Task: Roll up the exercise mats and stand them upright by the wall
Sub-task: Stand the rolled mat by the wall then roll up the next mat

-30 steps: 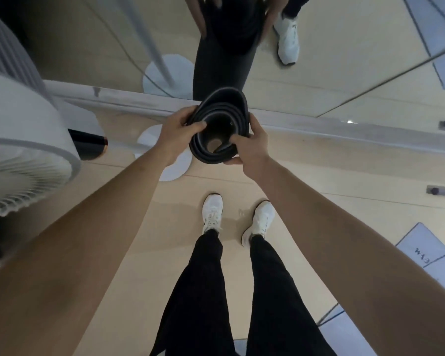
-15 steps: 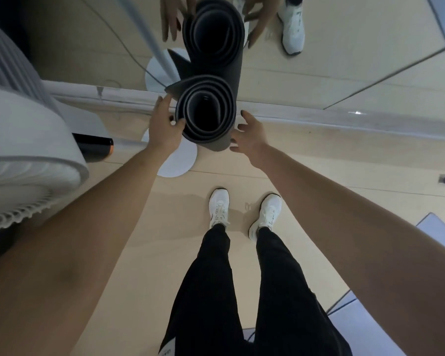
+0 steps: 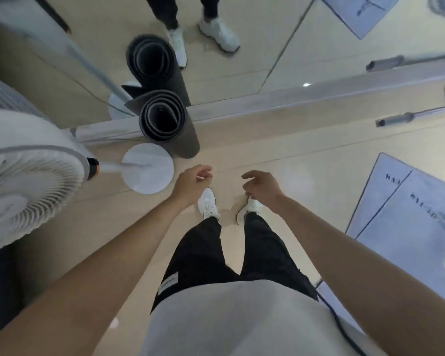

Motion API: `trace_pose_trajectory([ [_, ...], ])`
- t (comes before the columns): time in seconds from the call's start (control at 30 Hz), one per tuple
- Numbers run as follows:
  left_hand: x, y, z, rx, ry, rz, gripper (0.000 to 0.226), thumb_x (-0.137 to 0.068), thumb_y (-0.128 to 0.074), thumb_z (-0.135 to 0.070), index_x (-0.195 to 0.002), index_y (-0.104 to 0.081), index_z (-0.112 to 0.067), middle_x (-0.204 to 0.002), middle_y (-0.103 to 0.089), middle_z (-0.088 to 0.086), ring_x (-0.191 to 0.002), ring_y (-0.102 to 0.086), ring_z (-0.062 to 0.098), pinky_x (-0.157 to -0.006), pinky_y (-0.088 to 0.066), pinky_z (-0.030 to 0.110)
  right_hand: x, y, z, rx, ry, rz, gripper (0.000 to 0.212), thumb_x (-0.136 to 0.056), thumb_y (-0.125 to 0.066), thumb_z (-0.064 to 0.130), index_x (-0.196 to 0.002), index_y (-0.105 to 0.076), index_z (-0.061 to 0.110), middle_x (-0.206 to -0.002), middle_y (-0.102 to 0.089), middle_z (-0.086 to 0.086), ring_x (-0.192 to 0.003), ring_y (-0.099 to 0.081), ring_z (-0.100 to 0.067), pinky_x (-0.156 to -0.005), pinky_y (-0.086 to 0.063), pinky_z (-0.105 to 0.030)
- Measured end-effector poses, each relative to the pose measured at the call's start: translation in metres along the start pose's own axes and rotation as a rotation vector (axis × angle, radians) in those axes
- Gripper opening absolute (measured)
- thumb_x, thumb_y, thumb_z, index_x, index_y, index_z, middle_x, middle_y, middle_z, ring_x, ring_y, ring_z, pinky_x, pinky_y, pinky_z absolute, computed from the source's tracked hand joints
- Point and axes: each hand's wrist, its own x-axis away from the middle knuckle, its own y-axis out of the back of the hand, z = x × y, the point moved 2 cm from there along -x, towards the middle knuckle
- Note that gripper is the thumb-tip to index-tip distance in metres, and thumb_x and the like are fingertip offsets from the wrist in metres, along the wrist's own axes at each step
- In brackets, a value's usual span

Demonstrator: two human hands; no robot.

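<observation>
A dark grey rolled exercise mat point(image 3: 185, 134) stands upright on the wooden floor against the mirrored wall, its loose outer flap pointing left. The mirror doubles it just behind. My left hand point(image 3: 190, 182) hovers well in front of the mat, fingers loosely curled and holding nothing. My right hand point(image 3: 261, 185) hangs beside it at the same height, also empty with fingers apart. Both hands are over my white shoes. A light blue-grey mat point(image 3: 401, 209) lies flat and unrolled on the floor at the right.
A white standing fan point(image 3: 23, 173) fills the left side, its round base point(image 3: 148, 168) right next to the rolled mat. A metal bar point(image 3: 416, 115) lies along the wall base at the right. A black cable point(image 3: 339, 327) runs across the floor near my right leg.
Both hands let go of the rolled mat and drew back toward my body. The mat now stands alone at the mirror. The view has pulled back and shifted right.
</observation>
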Motion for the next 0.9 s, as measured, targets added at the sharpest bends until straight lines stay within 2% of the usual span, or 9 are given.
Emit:
trace_pose_trajectory([
  [0.07, 0.015, -0.021, -0.017, -0.070, -0.044, 0.112, 0.027, -0.099, -0.063, -0.015, -0.124, -0.069, -0.020, -0.115, -0.074, -0.003, -0.105, -0.069, 0.015, -0.101, -0.053, 0.036, 0.035, 0.011, -0.042, -0.039, -0.019, -0.040, 0.033, -0.081, -0.063, 0.008, -0.109, -0.074, 0.022, -0.080, -0.075, -0.003, -0.078, -0.074, -0.024, -0.086, -0.060, -0.043],
  [0.17, 0.044, -0.058, -0.049, -0.100, -0.180, 0.203, 0.021, -0.098, -0.064, -0.019, -0.117, -0.073, -0.023, -0.111, -0.075, -0.004, -0.103, -0.070, 0.016, -0.100, -0.054, 0.039, 0.094, 0.023, -0.109, -0.125, -0.058, -0.117, 0.029, -0.086, -0.065, 0.006, -0.111, -0.073, 0.019, -0.083, -0.075, -0.007, -0.073, -0.067, -0.020, -0.083, -0.058, -0.043],
  [0.37, 0.124, -0.141, -0.094, -0.213, -0.376, 0.400, 0.016, -0.098, -0.067, -0.018, -0.106, -0.073, -0.030, -0.106, -0.077, -0.007, -0.101, -0.070, 0.013, -0.095, -0.053, 0.031, 0.207, 0.020, -0.249, -0.310, -0.142, -0.332, 0.031, -0.087, -0.070, 0.014, -0.116, -0.072, 0.021, -0.081, -0.077, 0.002, -0.078, -0.070, -0.021, -0.077, -0.059, -0.046],
  [0.5, 0.191, -0.209, -0.085, -0.335, -0.444, 0.518, 0.015, -0.098, -0.067, -0.019, -0.105, -0.074, -0.031, -0.104, -0.077, -0.007, -0.099, -0.070, 0.011, -0.090, -0.051, 0.026, 0.284, -0.006, -0.329, -0.511, -0.125, -0.520, 0.028, -0.088, -0.070, 0.017, -0.113, -0.072, 0.028, -0.084, -0.076, 0.004, -0.078, -0.070, -0.018, -0.078, -0.059, -0.042],
  [0.6, 0.253, -0.269, -0.067, -0.353, -0.431, 0.638, 0.017, -0.102, -0.062, -0.018, -0.100, -0.074, -0.031, -0.101, -0.077, -0.005, -0.094, -0.070, 0.009, -0.086, -0.050, 0.022, 0.344, -0.042, -0.389, -0.688, -0.120, -0.641, 0.025, -0.088, -0.071, 0.021, -0.110, -0.071, 0.034, -0.090, -0.076, 0.002, -0.084, -0.072, -0.022, -0.077, -0.060, -0.041],
  [0.7, 0.318, -0.334, -0.049, -0.425, -0.456, 0.772, 0.018, -0.103, -0.060, -0.017, -0.101, -0.074, -0.026, -0.100, -0.077, -0.004, -0.091, -0.070, 0.008, -0.080, -0.047, 0.019, 0.404, -0.081, -0.446, -0.824, -0.146, -0.756, 0.020, -0.091, -0.073, 0.022, -0.108, -0.071, 0.033, -0.092, -0.075, 0.000, -0.085, -0.072, -0.019, -0.077, -0.058, -0.033],
  [0.83, 0.397, -0.410, -0.025, -0.568, -0.555, 0.969, 0.018, -0.103, -0.060, -0.016, -0.099, -0.074, -0.028, -0.098, -0.077, -0.004, -0.089, -0.070, 0.006, -0.082, -0.049, 0.018, 0.470, -0.128, -0.513, -0.954, -0.229, -0.907, 0.018, -0.091, -0.073, 0.021, -0.106, -0.071, 0.032, -0.094, -0.074, -0.001, -0.087, -0.071, -0.017, -0.074, -0.055, -0.026],
  [0.9, 0.429, -0.443, -0.016, -0.633, -0.600, 1.058, 0.019, -0.102, -0.061, -0.015, -0.098, -0.074, -0.029, -0.097, -0.078, -0.004, -0.089, -0.071, 0.006, -0.087, -0.053, 0.024, 0.496, -0.152, -0.545, -1.037, -0.289, -0.964, 0.018, -0.092, -0.073, 0.018, -0.108, -0.071, 0.027, -0.095, -0.074, -0.005, -0.087, -0.071, -0.021, -0.074, -0.054, -0.028],
])
